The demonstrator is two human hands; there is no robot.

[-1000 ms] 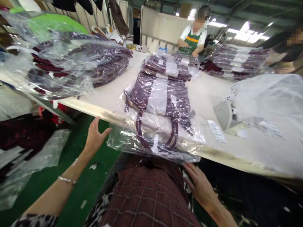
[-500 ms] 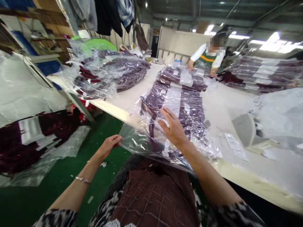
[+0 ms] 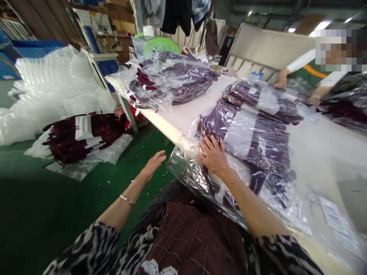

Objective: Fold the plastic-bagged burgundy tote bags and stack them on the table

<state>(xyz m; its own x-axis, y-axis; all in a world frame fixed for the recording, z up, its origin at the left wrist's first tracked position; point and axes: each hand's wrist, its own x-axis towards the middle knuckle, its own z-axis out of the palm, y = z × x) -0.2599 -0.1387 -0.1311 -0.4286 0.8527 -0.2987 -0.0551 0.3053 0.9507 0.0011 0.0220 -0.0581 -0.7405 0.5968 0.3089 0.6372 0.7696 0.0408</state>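
A dark purple garment in clear plastic [image 3: 269,137] lies on the white table [image 3: 318,152] in front of me, its loose plastic hanging over the near edge. My right hand [image 3: 215,156] rests on the garment's near left part, fingers spread. To the left of the plastic's loose corner, my left hand [image 3: 154,164] hovers over the green floor, fingers stretched out and holding nothing. Another bagged garment [image 3: 262,97] lies at the far end of the first one.
Bagged dark garments [image 3: 177,82] are piled on the table's far left. A wrapped dark bundle [image 3: 86,133] and white plastic bags [image 3: 63,84] lie at left. Across the table, a person's hands [image 3: 282,78] touch plastic. A label sheet [image 3: 334,215] lies at right.
My left hand has let go of the plastic's corner and opened. My right hand has come down onto the garment. The view has turned left.
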